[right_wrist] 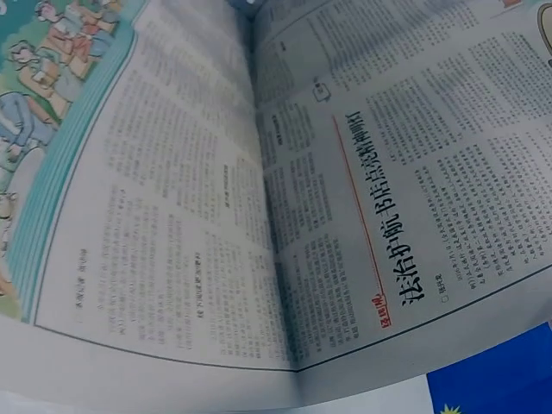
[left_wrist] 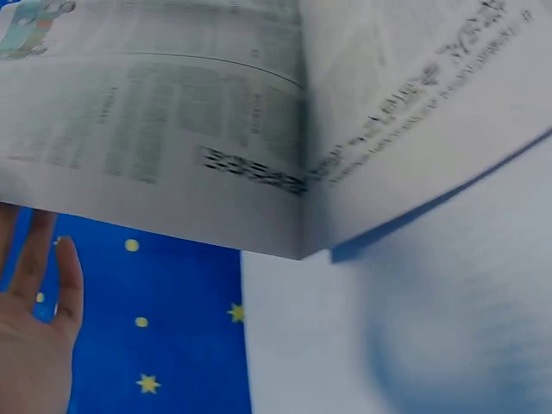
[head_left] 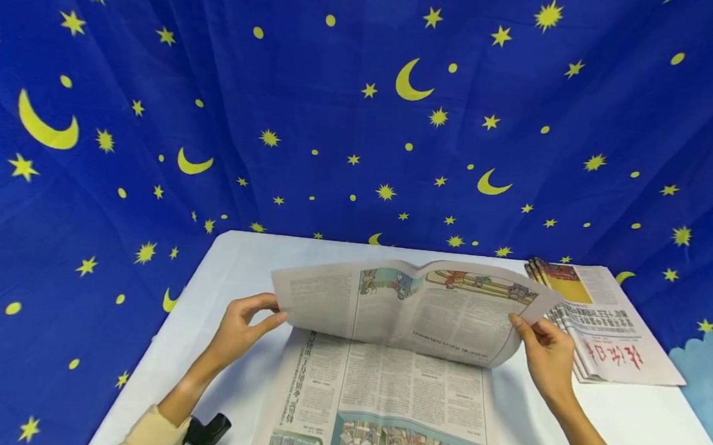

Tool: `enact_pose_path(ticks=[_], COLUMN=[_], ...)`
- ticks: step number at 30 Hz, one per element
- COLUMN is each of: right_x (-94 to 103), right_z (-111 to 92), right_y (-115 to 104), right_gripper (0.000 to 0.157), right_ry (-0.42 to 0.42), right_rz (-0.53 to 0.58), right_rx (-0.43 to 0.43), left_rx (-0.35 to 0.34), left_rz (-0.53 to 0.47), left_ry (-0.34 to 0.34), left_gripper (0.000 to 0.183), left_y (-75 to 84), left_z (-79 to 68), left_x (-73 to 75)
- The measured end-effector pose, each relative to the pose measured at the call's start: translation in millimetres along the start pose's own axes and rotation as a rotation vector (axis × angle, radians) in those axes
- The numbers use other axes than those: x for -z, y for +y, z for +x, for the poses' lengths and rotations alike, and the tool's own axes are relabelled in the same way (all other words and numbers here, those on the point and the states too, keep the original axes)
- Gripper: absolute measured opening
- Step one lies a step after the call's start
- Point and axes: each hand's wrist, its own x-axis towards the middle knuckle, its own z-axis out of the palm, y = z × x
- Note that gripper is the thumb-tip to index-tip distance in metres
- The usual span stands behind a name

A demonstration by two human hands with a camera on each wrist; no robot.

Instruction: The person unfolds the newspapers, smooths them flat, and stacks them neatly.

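Note:
A large newspaper [head_left: 412,383] lies open on the white table, its printing upside down in the head view. The far part of the sheet [head_left: 449,322] is raised and curves over toward me. At its left edge my left hand [head_left: 238,332] pinches the paper between thumb and fingers. My right hand [head_left: 548,356] pinches the right edge, thumb on the near face. In the left wrist view the raised page [left_wrist: 172,129] meets the lower one along a crease, above the left fingers [left_wrist: 69,285]. The right wrist view is filled by the creased newspaper [right_wrist: 198,216], its right side raised.
A stack of folded newspapers [head_left: 615,323] with red lettering lies at the table's far right. The white table [head_left: 245,262] reaches back to a blue curtain [head_left: 341,108] with yellow moons and stars. Black wrist cameras [head_left: 207,430] sit by both cream sleeves [head_left: 153,436].

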Motion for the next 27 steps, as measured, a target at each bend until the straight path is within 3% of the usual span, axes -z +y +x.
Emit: enact_pose_path(ticks=[4,7,13,19,27], right_x=[-3.8,-7.3,-10.9,-15.6,-20.3], right_z=[3.5,5.1,-3.1,-6.2,-12.0], right_y=[-0.3,2.2,22.2,34.9,57.2], right_gripper=[0.010,0.013,0.022,0.023,0.033], right_ry=[0.027,0.015,-0.081,-0.094,-0.251], right_rz=[0.044,0.095,0.173,0.182,0.118], right_rx=[-0.018,-0.018,-0.021,-0.065,-0.181], left_rx=[0.228,0.316,0.328,0.308,0.411], left_rz=[0.148,0.179,0.176,0.169,0.134], left_ry=[0.028,0.008,0.054,0.123,0.000], left_gripper=[0.019,0.020,0.019,0.020,0.019], left_y=[-9.9,-8.8,-25.3,-40.1,-58.1], left_z=[5.8,15.2,18.6,19.7,13.7], left_x=[-3.4,-4.7,-14.0,-19.8,-21.5])
